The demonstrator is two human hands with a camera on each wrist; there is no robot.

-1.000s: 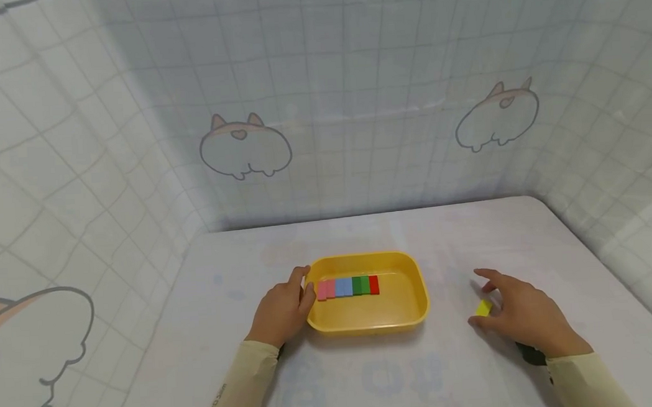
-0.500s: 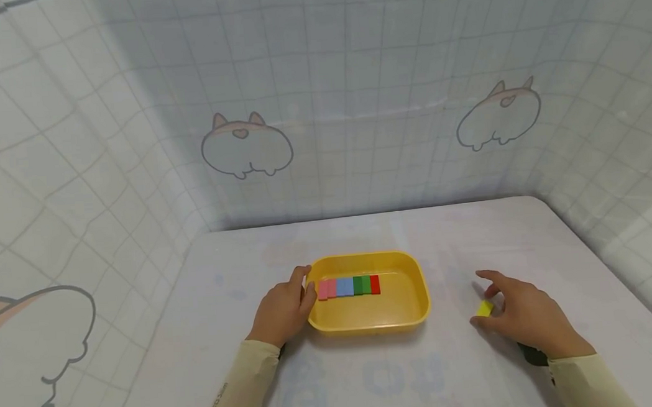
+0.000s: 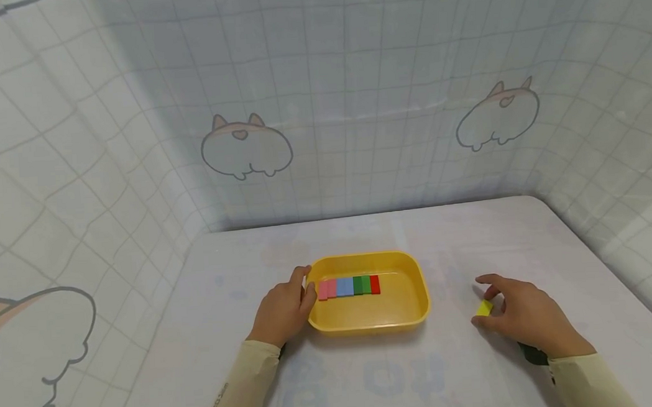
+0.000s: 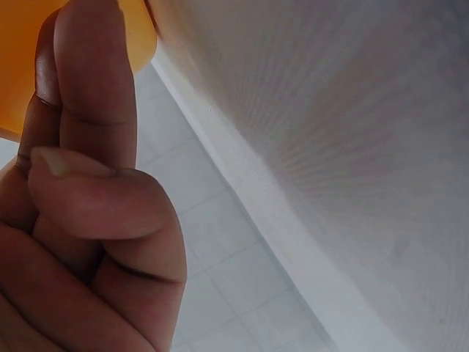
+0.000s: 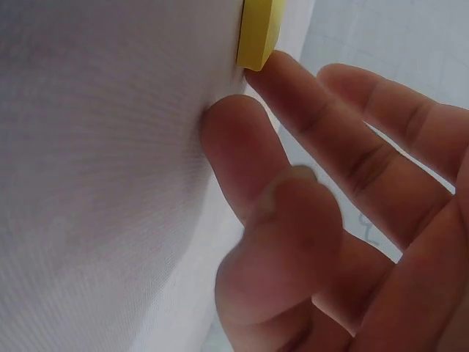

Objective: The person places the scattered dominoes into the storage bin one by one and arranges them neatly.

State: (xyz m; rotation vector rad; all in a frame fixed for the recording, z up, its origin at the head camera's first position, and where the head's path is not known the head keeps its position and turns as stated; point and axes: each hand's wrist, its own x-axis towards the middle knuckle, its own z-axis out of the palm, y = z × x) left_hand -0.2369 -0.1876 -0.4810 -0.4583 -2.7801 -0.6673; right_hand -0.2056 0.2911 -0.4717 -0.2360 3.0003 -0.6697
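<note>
A yellow tray [image 3: 367, 325] sits mid-table in the head view. Inside lies a row of small tiles: pink [image 3: 327, 289], blue [image 3: 345, 287], green [image 3: 361, 285] and red [image 3: 375, 284]. At its left end my left hand [image 3: 281, 309] holds the rim, thumb over the edge and index finger near the far corner. To the right, my right hand [image 3: 526, 312] is low over the table beside a yellow tile [image 3: 484, 308]. The right wrist view shows that yellow tile [image 5: 260, 33] just past the fingertips, a finger touching or nearly touching its end. Thumb and fingers stand apart.
The white tabletop [image 3: 392, 374] carries faint printed marks. Behind it hangs a grid-patterned curtain [image 3: 366, 132] with cartoon animal prints, and similar cloth flanks both sides. The table's far edge [image 3: 371, 215] runs along the curtain.
The right index fingertip has lowered slightly toward the yellow tile. The left hand, the tray and the tiles in it stay put.
</note>
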